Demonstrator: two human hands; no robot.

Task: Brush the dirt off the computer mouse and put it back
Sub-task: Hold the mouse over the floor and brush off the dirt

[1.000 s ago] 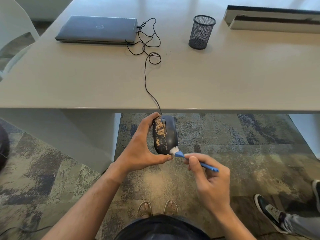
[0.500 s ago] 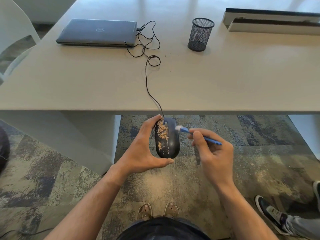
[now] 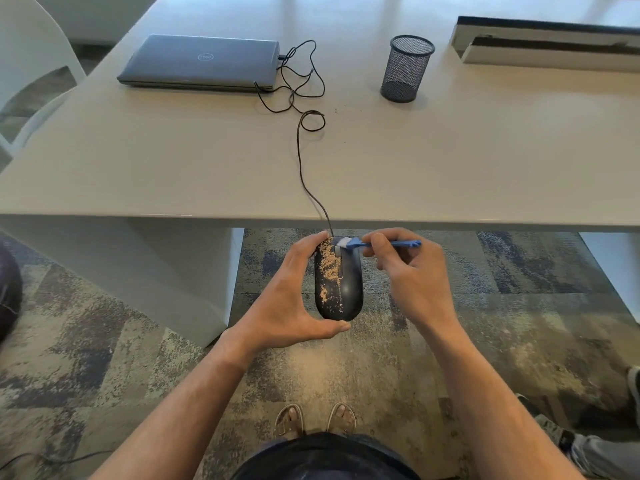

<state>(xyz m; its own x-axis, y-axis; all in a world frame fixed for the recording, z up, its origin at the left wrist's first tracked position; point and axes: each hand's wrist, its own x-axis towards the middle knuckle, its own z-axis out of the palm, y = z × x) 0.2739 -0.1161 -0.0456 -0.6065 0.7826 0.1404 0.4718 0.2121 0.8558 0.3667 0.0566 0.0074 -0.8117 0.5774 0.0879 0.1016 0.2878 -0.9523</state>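
A black wired computer mouse (image 3: 348,289) hangs below the table's front edge, over the carpet. Tan dirt covers its left half; the right half looks mostly bare. My left hand (image 3: 287,299) grips it, fingertips at the front end and thumb under the rear. My right hand (image 3: 412,278) pinches a small blue brush (image 3: 384,243) held level, its white bristles touching the mouse's front end by the scroll wheel. The mouse cable (image 3: 300,161) runs up over the table edge to a closed grey laptop (image 3: 204,62).
On the beige table (image 3: 138,161) stand a black mesh pen cup (image 3: 407,69) and a long white box (image 3: 554,46) at the far right. A white chair (image 3: 31,67) is at left. Another person's shoes (image 3: 554,434) are on the carpet at lower right.
The brush went from the mouse's rear end up along its right side to the front end. My right hand rose with it. My left hand kept its hold on the mouse.
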